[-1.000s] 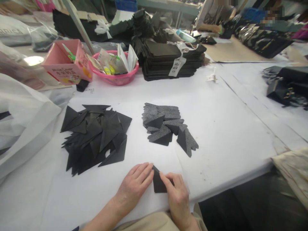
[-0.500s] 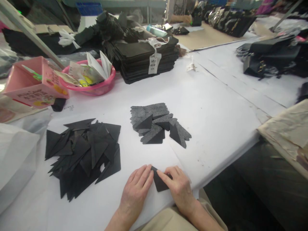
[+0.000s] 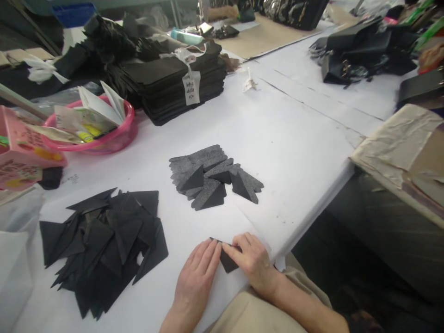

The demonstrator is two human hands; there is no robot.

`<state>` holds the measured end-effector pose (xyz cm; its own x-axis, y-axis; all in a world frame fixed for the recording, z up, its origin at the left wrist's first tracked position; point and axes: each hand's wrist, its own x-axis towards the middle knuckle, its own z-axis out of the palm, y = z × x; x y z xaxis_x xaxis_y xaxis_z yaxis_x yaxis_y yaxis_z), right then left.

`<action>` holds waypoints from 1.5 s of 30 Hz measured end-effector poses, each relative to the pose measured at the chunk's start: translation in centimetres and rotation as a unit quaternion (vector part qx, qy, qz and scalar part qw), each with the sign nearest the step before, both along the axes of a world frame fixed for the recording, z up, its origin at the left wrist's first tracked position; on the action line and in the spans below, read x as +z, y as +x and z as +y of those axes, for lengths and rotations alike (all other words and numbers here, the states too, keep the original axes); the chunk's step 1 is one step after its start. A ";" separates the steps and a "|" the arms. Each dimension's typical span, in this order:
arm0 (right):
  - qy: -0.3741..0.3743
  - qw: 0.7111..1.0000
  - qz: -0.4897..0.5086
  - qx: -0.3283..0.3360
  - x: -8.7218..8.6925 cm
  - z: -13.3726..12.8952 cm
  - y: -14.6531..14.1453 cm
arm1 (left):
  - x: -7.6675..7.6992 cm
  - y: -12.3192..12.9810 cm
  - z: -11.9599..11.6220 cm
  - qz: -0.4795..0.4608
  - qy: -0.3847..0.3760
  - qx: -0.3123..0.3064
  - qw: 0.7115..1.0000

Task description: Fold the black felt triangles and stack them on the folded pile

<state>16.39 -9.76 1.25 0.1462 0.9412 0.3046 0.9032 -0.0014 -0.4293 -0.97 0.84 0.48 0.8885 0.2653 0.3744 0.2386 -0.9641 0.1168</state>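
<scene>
A small flat black piece (image 3: 227, 262), like thin leather or fabric, lies on the white table near its front edge. My left hand (image 3: 198, 274) rests flat, fingers stretched out, with its fingertips at the piece's upper left corner. From the other side, my right hand (image 3: 255, 261) is curled over the piece, thumb and fingers pressed on its upper edge close to the left fingertips. Beyond the hands lies a group of overlapping folded pieces (image 3: 197, 178) with grey speckled and black faces. To the left is a loose heap of black pointed pieces (image 3: 107, 240).
A pink basin (image 3: 130, 125) with papers and a yellow item stands at the left, beside a pink box (image 3: 26, 159). Behind is a tagged stack of black sheets (image 3: 156, 88). Black bags (image 3: 360, 51) lie far right, near another person's hand (image 3: 432, 59).
My view has turned rightward, so the table's things sit farther left. My right hand has drawn slightly nearer my left along the piece's upper edge. The left hand remains flat.
</scene>
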 end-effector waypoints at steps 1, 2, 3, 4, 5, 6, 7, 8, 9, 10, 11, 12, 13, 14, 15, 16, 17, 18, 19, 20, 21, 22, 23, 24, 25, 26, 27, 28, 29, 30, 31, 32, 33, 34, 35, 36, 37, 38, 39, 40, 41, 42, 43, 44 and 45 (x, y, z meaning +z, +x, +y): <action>-0.001 1.000 0.009 0.006 0.0 -0.1 0.1 | 0.1 0.0 -0.1 0.004 0.003 0.000 1.000; -0.003 1.000 0.020 0.012 0.1 -0.3 0.3 | 0.2 0.0 -0.1 0.008 0.007 -0.001 1.000; -0.004 0.999 0.032 0.018 0.2 -0.4 0.5 | 0.3 0.0 -0.2 0.011 0.009 -0.002 1.000; -0.005 0.999 0.044 0.023 0.2 -0.7 0.7 | 0.4 0.0 -0.3 0.014 0.010 -0.002 1.000; -0.004 0.998 0.052 0.026 0.3 -0.9 0.9 | 0.4 0.0 -0.3 0.016 0.010 -0.002 1.000; -0.002 0.998 0.057 0.028 0.4 -1.1 1.1 | 0.5 0.0 -0.3 0.019 0.010 0.000 1.000; -0.001 0.998 0.058 0.031 0.6 -1.3 1.3 | 0.5 0.0 -0.3 0.021 0.010 0.001 1.000; -0.002 0.998 0.058 0.033 0.7 -1.4 1.4 | 0.6 0.0 -0.3 0.023 0.010 0.002 1.000; -0.003 0.998 0.056 0.036 0.8 -1.6 1.5 | 0.5 0.0 -0.3 0.025 0.011 0.001 1.000; -0.005 0.998 0.055 0.037 0.9 -1.7 1.6 | 0.5 0.0 -0.2 0.026 0.011 -0.002 1.000; -0.008 0.998 0.054 0.037 1.1 -1.8 1.7 | 0.5 0.0 -0.1 0.026 0.010 -0.007 1.000; -0.011 0.998 0.053 0.035 1.2 -1.8 1.7 | 0.5 0.1 -0.1 0.024 0.009 -0.013 1.000; -0.013 0.998 0.050 0.033 1.2 -1.9 1.7 | 0.5 0.1 0.0 0.021 0.007 -0.020 1.000; -0.013 0.998 0.046 0.032 1.3 -1.9 1.7 | 0.5 0.1 0.1 0.020 0.004 -0.024 0.999; -0.012 0.999 0.041 0.032 1.3 -2.0 1.7 | 0.5 0.1 0.1 0.021 0.002 -0.027 0.999; -0.010 0.999 0.036 0.032 1.2 -2.0 1.7 | 0.5 0.1 0.1 0.024 0.000 -0.027 0.999; -0.007 0.999 0.031 0.031 1.2 -2.1 1.7 | 0.6 0.1 0.1 0.028 -0.002 -0.025 0.999; -0.003 0.999 0.027 0.028 1.1 -2.1 1.6 | 0.7 0.1 0.1 0.033 -0.004 -0.023 0.999; -0.002 0.999 0.025 0.025 1.0 -2.1 1.6 | 0.8 0.1 0.1 0.037 -0.006 -0.020 0.999; -0.001 1.000 0.023 0.020 0.9 -2.1 1.5 | 0.8 0.0 0.0 0.040 -0.007 -0.018 0.999; 0.000 1.000 0.020 0.016 0.9 -2.1 1.4 | 0.9 0.0 0.0 0.043 -0.007 -0.017 0.999; 0.000 1.000 0.018 0.013 0.8 -2.2 1.3 | 1.0 0.0 -0.1 0.046 -0.007 -0.017 0.999; 0.001 1.000 0.015 0.012 0.8 -2.2 1.3 | 1.0 0.0 -0.1 0.048 -0.005 -0.017 0.999; 0.002 1.000 0.012 0.011 0.8 -2.3 1.3 | 1.1 0.1 -0.1 0.050 -0.002 -0.016 0.999; 0.003 1.000 0.009 0.011 0.9 -2.3 1.2 | 1.1 0.1 -0.2 0.053 0.001 -0.015 0.998; 0.004 1.000 0.006 0.011 0.9 -2.4 1.2 | 1.1 0.2 -0.2 0.055 0.004 -0.015 0.998; 0.004 1.000 0.004 0.010 0.9 -2.5 1.2 | 1.1 0.2 -0.3 0.057 0.009 -0.013 0.998; 0.004 1.000 0.002 0.008 0.9 -2.6 1.1 | 1.2 0.3 -0.3 0.059 0.013 -0.012 0.998; 0.004 1.000 0.000 0.005 0.9 -2.7 1.1 | 1.2 0.4 -0.4 0.061 0.016 -0.009 0.998; 0.003 1.000 -0.003 0.002 0.9 -2.7 1.1 | 1.2 0.6 -0.4 0.062 0.019 -0.005 0.998; 0.002 1.000 -0.004 -0.001 0.9 -2.8 1.0 | 1.2 0.7 -0.5 0.060 0.022 -0.003 0.998; 0.001 1.000 -0.006 -0.002 0.8 -2.8 1.0 | 1.3 0.9 -0.5 0.055 0.025 -0.003 0.998; 0.000 1.000 -0.006 -0.003 0.8 -2.8 1.0 | 1.3 1.0 -0.6 0.047 0.026 -0.007 0.999; 0.000 1.000 -0.006 -0.001 0.7 -2.8 1.0 | 1.3 1.1 -0.7 0.044 0.026 -0.012 0.999; -0.001 1.000 -0.005 0.001 0.7 -2.8 1.0 | 1.4 1.2 -0.8 0.047 0.024 -0.015 0.998; -0.002 1.000 -0.002 0.003 0.7 -2.8 1.0 | 1.5 1.3 -1.0 0.053 0.022 -0.015 0.998; -0.002 1.000 0.002 0.006 0.7 -2.8 1.1 | 1.5 1.3 -1.1 0.062 0.020 -0.011 0.998; -0.001 1.000 0.009 0.008 0.7 -2.8 1.2 | 1.6 1.4 -1.3 0.071 0.018 -0.004 0.997; -0.002 1.000 0.019 0.008 0.7 -2.8 1.3 | 1.6 1.4 -1.5 0.078 0.016 0.003 0.997; -0.004 0.999 0.034 0.007 0.8 -2.9 1.4 | 1.6 1.4 -1.7 0.080 0.016 0.009 0.997; -0.008 0.999 0.050 0.005 0.9 -3.1 1.5 | 1.7 1.4 -1.9 0.078 0.016 0.013 0.997; -0.011 0.998 0.065 0.001 1.0 -3.2 1.7 | 1.7 1.4 -2.1 0.077 0.016 0.017 0.997; -0.016 0.997 0.079 -0.001 1.1 -3.4 1.9 | 1.6 1.4 -2.2 0.076 0.015 0.021 0.997; -0.021 0.996 0.091 -0.002 1.2 -3.6 2.1 | 1.6 1.4 -2.3 0.075 0.014 0.026 0.997; -0.025 0.995 0.100 -0.002 1.3 -3.8 2.2 | 1.6 1.4 -2.4 0.075 0.013 0.029 0.997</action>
